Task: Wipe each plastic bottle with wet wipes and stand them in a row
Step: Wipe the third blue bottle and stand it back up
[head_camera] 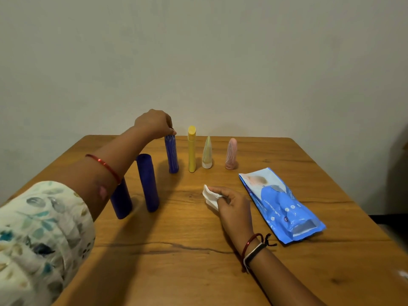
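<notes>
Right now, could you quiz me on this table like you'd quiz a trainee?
1. True or false: the left hand grips the top of a blue bottle standing beside the yellow bottle.
2. What does the right hand hold? A) a pink bottle B) a white wipe C) the blue pack
3. Fill in: counting the held one, ___ bottles stand in the far row.

Key
1. True.
2. B: it pinches the wipe; the pink bottle stands untouched in the row, and the pack lies flat to its right.
3. Four: blue, yellow, cream bottle, pink. Two more blue bottles stand nearer, on the left.
</notes>
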`<action>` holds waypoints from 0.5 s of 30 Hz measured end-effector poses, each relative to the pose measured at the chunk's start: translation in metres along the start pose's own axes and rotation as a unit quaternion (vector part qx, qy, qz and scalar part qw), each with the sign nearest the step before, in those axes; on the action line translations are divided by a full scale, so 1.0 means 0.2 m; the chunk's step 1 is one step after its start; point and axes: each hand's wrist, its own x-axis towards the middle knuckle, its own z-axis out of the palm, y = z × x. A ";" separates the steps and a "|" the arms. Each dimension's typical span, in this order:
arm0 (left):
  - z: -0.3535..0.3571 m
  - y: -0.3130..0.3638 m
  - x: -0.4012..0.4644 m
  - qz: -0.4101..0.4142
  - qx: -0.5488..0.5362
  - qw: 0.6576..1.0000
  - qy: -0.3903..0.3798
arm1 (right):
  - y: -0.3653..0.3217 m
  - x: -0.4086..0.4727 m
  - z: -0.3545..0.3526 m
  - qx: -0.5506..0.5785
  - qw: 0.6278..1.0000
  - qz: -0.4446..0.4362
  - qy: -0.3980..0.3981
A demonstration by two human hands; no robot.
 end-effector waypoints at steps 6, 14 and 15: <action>-0.06 -0.02 -0.09 -0.003 -0.019 1.000 0.020 | -0.01 0.01 -0.02 0.016 1.000 0.007 0.013; -0.29 0.02 -0.62 0.013 -0.248 0.952 0.177 | -0.07 0.04 -0.11 0.075 0.991 -0.034 0.103; -0.28 0.04 -0.68 0.012 -0.282 0.945 0.167 | -0.06 0.06 -0.12 0.084 0.987 -0.036 0.130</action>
